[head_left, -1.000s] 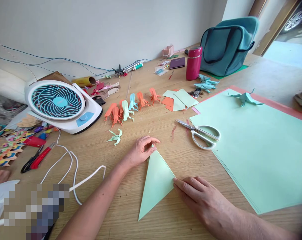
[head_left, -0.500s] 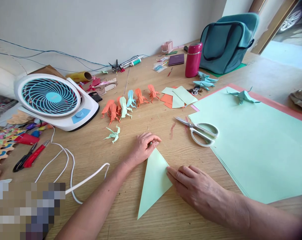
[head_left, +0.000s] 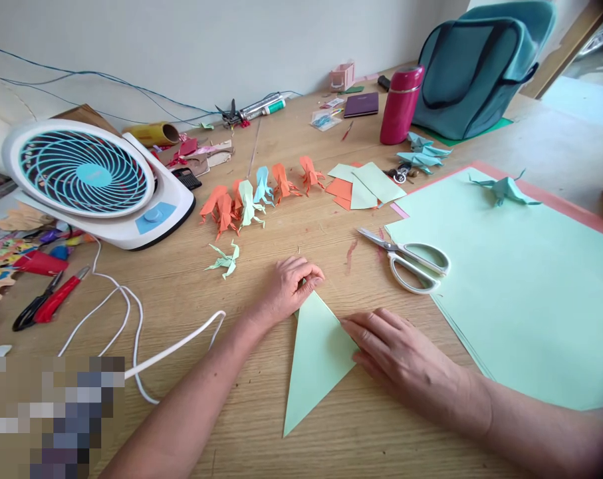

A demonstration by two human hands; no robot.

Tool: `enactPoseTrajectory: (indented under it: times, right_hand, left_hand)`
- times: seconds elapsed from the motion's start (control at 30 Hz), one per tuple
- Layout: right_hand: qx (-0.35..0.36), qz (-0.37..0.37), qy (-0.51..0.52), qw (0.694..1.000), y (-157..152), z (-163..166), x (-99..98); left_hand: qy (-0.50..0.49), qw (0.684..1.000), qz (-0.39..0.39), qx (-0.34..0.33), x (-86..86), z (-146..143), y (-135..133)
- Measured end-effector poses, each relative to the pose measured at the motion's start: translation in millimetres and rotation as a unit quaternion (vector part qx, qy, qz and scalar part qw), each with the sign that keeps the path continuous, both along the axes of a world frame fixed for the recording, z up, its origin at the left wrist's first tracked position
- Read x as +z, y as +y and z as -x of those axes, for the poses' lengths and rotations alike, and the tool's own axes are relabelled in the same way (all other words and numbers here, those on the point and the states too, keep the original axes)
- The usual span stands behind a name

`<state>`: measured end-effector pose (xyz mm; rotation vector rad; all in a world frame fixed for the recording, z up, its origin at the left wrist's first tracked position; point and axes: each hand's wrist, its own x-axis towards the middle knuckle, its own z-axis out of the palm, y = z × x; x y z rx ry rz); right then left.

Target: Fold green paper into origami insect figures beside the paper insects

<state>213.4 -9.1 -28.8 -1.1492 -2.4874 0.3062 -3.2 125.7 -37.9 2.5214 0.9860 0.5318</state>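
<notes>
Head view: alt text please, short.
On a wooden table, the left hand pinches the top tip of a pale green paper triangle while the right hand presses flat on its right edge. Scissors and a stack of green sheets lie to the right; a small fan and folded paper figures sit behind.

Both forearms are stretched forward from the lower edge of the view. The left hand (head_left: 288, 287) is held palm down, with the knuckles raised, the fingers curled and the thumb drawn in against the fingertips. The right hand (head_left: 398, 356) is laid flat, palm down, with its fingers extended, kept close together and pointed toward the left hand. The two hands are near but not touching.
</notes>
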Motion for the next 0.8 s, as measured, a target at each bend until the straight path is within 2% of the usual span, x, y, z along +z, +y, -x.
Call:
enactPoseTrajectory:
  times: [0.13, 0.27, 0.43, 0.57, 0.67, 0.8]
  right_hand:
    - [-0.068, 0.086, 0.078, 0.991, 2, 0, 4.9]
    - [-0.094, 0.093, 0.093, 0.987, 4, 4, 5.1]
    - [-0.104, 0.168, 0.14, 0.97, 8, 2, 5.9]
    - [-0.127, 0.252, 0.247, 0.927, 11, -5, 9.9]
    - [-0.139, 0.248, 0.292, 0.913, 12, -8, 14.3]
    - [-0.121, 0.227, 0.309, 0.915, 11, -8, 19.6]
  left_hand:
    - [-0.005, 1.0, -0.026, -0.016, -2.3, 3, 1]
    - [-0.046, 0.998, -0.032, 0.004, 2.6, 3, -3]
    - [-0.102, 0.993, 0.013, 0.06, 20.0, 5, -13]
    - [-0.121, 0.989, 0.012, 0.083, 40.9, 8, -20]
    - [-0.09, 0.992, -0.059, 0.073, 64.1, 9, -27]
    - [-0.008, 0.974, -0.223, -0.022, 93.7, 3, -49]
